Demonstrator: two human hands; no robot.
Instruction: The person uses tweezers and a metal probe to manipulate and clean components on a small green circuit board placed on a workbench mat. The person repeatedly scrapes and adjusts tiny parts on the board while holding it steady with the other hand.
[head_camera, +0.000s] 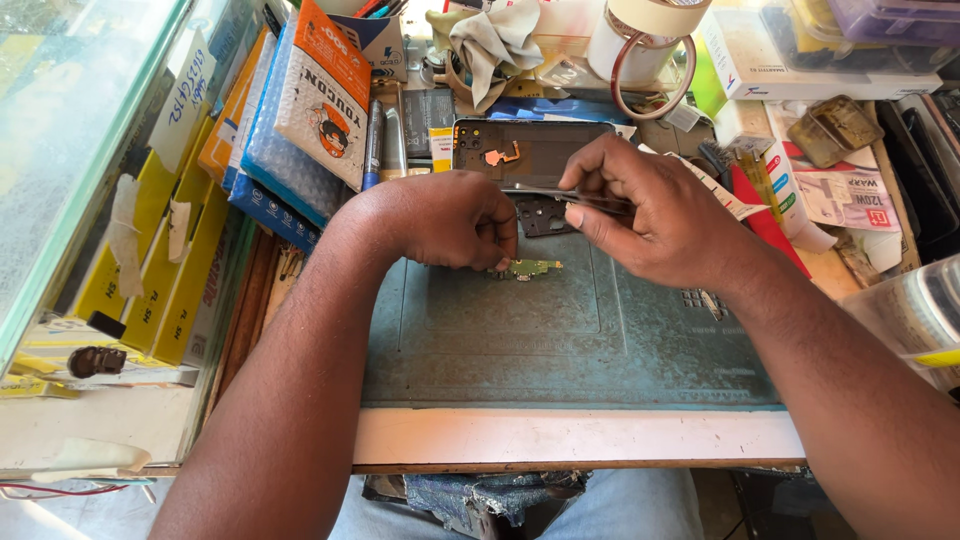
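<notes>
My left hand (455, 220) rests curled on the grey-green work mat (560, 340), its fingertips pinching one end of a small green circuit board (528, 268). Just right of it, my right hand (650, 215) grips thin metal tweezers (560, 193), whose tips point left above the board. Behind both hands lies an opened dark phone body (530, 150) with an orange flex part inside; a dark cover piece (545, 215) lies against its near edge.
Yellow and blue packets (250, 130) lean in a stack at the left beside a glass pane (70, 150). Tape rolls (650, 45), a cloth, boxes and a small tray (845, 130) crowd the back and right. A clear container (915, 315) stands at the right edge.
</notes>
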